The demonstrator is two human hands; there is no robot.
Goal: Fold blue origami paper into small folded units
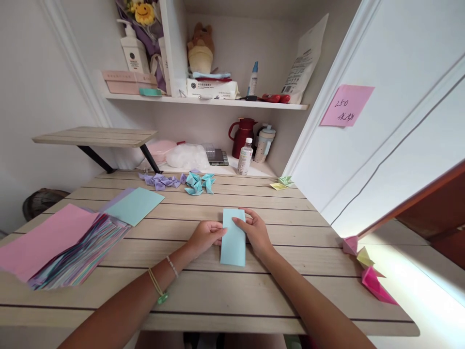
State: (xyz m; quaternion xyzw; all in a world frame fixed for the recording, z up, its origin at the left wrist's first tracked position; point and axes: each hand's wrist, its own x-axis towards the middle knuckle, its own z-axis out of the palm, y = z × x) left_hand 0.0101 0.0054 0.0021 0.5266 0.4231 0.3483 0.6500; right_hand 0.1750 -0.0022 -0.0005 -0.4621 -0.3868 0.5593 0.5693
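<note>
Between both hands, above the near middle of the table, is a light blue sheet of paper (pixel 233 247), a tall narrow rectangle that looks folded. My left hand (pixel 207 236) pinches its left edge between thumb and fingers. On the upper right edge, my right hand (pixel 256 231) grips it with the thumb on the front face and the fingers behind. Beyond the hands lie blue folded paper pieces (pixel 196 184) and purple folded paper pieces (pixel 160 181). To the left, a light blue sheet (pixel 136 206) rests beside a thick stack of coloured paper (pixel 83 249) topped with pink.
Small folded papers, one of them a magenta paper boat (pixel 376 286), line the table's right edge. A yellow folded paper (pixel 278 186) lies at the back right. A bottle (pixel 244 157) and a red jug (pixel 242 138) stand behind the table. A raised wooden shelf (pixel 98 136) overhangs the back left.
</note>
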